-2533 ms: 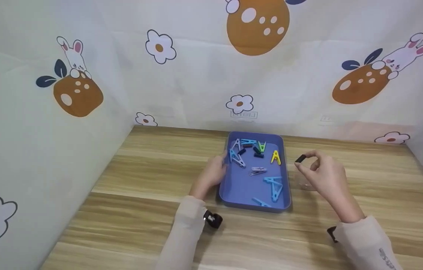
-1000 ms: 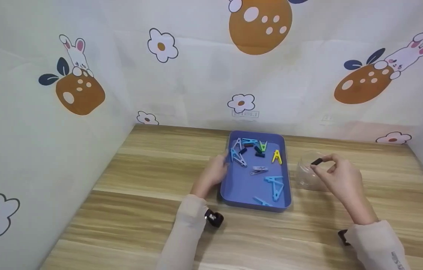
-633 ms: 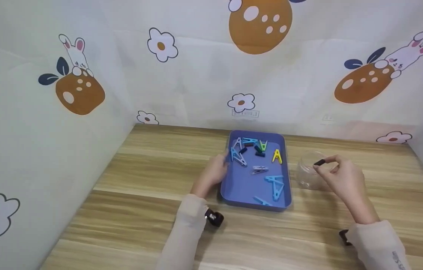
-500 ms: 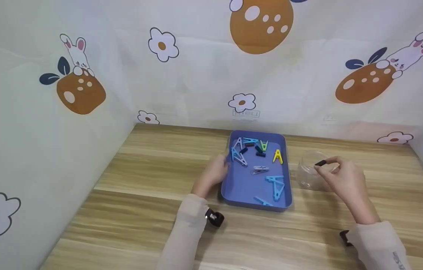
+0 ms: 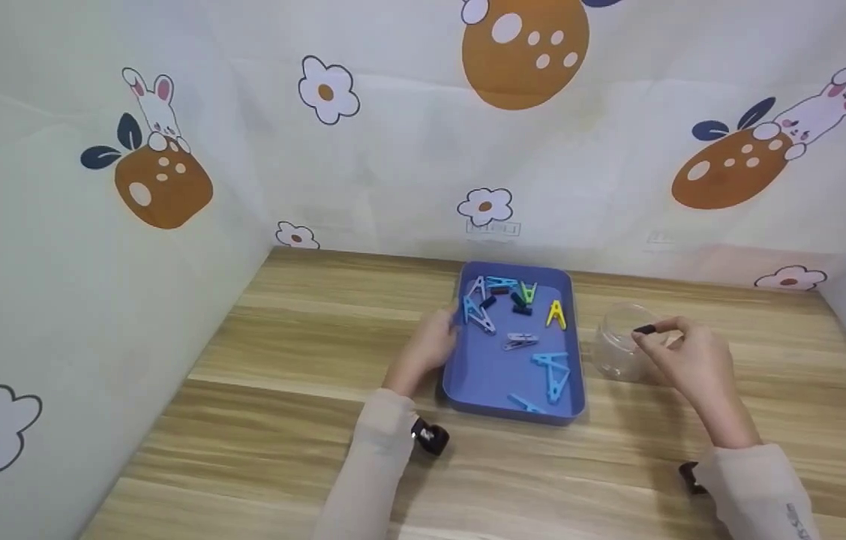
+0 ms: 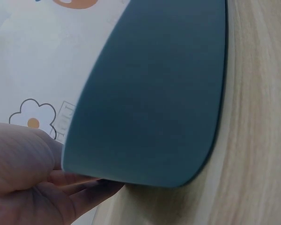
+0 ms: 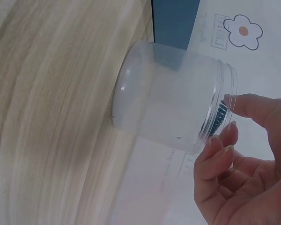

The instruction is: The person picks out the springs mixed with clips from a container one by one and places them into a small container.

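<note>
In the head view my left hand [image 5: 430,342] holds the left side of a blue plastic tray [image 5: 468,390]. Its fingers show around the tray's edge in the left wrist view. Inside the tray lie several clothes pegs: a yellow peg [image 5: 556,314], a green peg [image 5: 528,292], and blue and lilac ones. Several short black pieces [image 5: 522,310] lie among them at the far end. My right hand [image 5: 693,360] pinches a similar small black piece [image 7: 219,117], which looks ribbed through plastic. It is at the threaded mouth of a clear jar [image 7: 178,93].
The jar stands upright on the wooden table [image 5: 303,360], just right of the tray. A pale printed sheet [image 5: 393,150] rises behind the table and along both sides. Dark wrist cameras [image 5: 430,437] sit by the sleeves.
My right hand has moved rightward from beside the tray to the jar's mouth, with the black piece still pinched, and has lowered slightly. My left hand stays at the tray.
</note>
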